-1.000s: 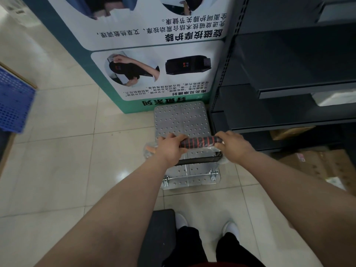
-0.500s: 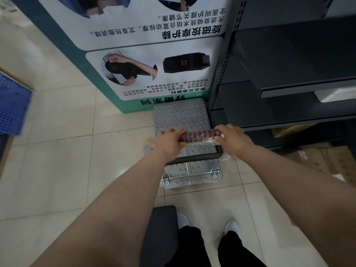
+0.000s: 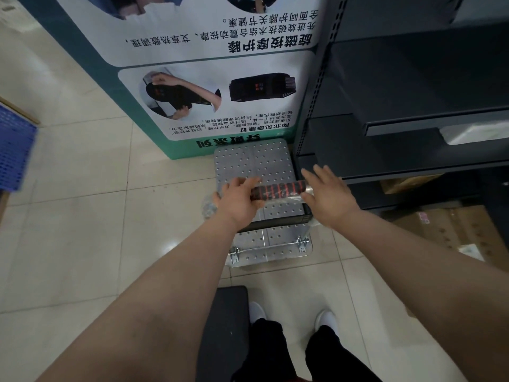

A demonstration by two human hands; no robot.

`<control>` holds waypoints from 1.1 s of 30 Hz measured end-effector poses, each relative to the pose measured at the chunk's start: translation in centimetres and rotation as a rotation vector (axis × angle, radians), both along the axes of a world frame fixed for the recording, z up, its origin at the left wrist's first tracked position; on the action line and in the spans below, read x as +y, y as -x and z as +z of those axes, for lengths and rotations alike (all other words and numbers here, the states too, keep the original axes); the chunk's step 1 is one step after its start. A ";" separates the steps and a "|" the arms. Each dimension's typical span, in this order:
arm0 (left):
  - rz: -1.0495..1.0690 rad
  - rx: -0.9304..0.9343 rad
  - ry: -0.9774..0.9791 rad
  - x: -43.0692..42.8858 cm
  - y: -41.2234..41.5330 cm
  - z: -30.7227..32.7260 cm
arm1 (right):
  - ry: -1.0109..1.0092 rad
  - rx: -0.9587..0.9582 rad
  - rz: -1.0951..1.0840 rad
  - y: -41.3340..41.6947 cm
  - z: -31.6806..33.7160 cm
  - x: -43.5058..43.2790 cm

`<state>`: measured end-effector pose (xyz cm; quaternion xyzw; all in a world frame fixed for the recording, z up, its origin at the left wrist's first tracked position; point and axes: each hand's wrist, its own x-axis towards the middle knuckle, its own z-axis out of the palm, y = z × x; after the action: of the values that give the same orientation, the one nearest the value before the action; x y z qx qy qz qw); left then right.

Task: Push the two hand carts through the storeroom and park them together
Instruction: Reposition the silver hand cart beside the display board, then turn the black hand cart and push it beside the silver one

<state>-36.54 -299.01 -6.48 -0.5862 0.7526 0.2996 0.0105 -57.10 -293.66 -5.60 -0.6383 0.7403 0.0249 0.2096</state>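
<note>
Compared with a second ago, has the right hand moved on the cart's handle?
Yes. The right hand has opened: its fingers, which wrapped the handle, now stretch forward toward the dark shelving. The left hand grips on.

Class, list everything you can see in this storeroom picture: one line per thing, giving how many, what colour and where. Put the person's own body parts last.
Hand cart: one, silver dotted deck, centre floor, front edge at the poster board.
Cart handle: one, black with red stripes, across the cart.
Poster board: one, white and teal, upside-down print, ahead.
Shelving: one unit, dark grey, right.
Cardboard boxes: at least two, brown, under the shelving and on the floor.
Crate: one, blue, left edge.
Dark object: one, black, beside the feet.
Left hand: gripping the handle.
Right hand: fingers spread at the handle's end.
Shoes: two, white, bottom.
</note>
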 end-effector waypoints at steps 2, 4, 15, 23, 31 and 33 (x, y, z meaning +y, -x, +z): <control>0.007 0.009 0.045 0.7 -0.3 0.2 | 0.079 -0.010 0.052 -0.9 0.5 0.7; 0.019 0.001 0.109 1.7 -0.9 0.6 | 0.125 -0.018 0.145 -1.9 0.9 1.4; 0.472 -0.154 -0.003 13.8 -6.2 3.4 | 0.017 -0.079 0.627 -5.0 2.2 6.5; 0.821 -0.185 -0.175 32.3 -6.2 5.5 | 0.034 -0.107 1.035 -7.8 2.0 16.0; 1.091 -0.282 -0.132 51.9 -10.1 10.4 | -0.120 -0.186 1.420 -15.5 3.3 30.7; 1.167 -0.294 -0.115 57.2 -11.1 11.5 | -0.142 -0.196 1.509 -17.7 3.7 34.3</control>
<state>-25.42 -241.85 5.06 -0.9361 0.2802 0.2119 -0.0198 -39.40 -259.39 -1.86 -0.9553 0.0782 0.1521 0.2410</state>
